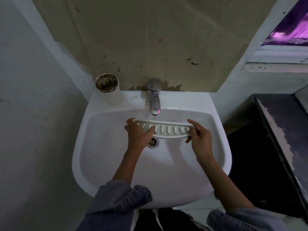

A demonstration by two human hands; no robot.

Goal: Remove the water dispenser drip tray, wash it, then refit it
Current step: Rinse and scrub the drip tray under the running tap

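head view, looking down into a white sink (191,100). white drip tray (168,130), long, slightly curved, with a single row of oval slots, held crosswise above the basin, slotted face up, directly below the spout of the chrome tap (154,97). thin stream of water (154,116) falling from the spout onto the tray's far edge, left of its middle. left hand (137,135) at the tray's left end: fingers curled round the far edge, thumb laid across the slotted face, gripping it. right hand (200,139) at the tray's right end: thumb on the far edge, fingers bent at the near edge, pinching it. round metal drain (153,142) in the basin floor, just below the tray and just right of the left wrist. both forearms bare, grey-blue sleeves (120,202) pushed up toward the elbows. on the sink's back ledge, left of the tap: white cylindrical cup (110,95), upright, its inside stained dark. behind the tap: beige wall panel (150,39), spotted, chipped along its lower edge. right of the sink: dark worktop (270,130) with a pale worn strip. upper right corner: window (290,29) lit purple.
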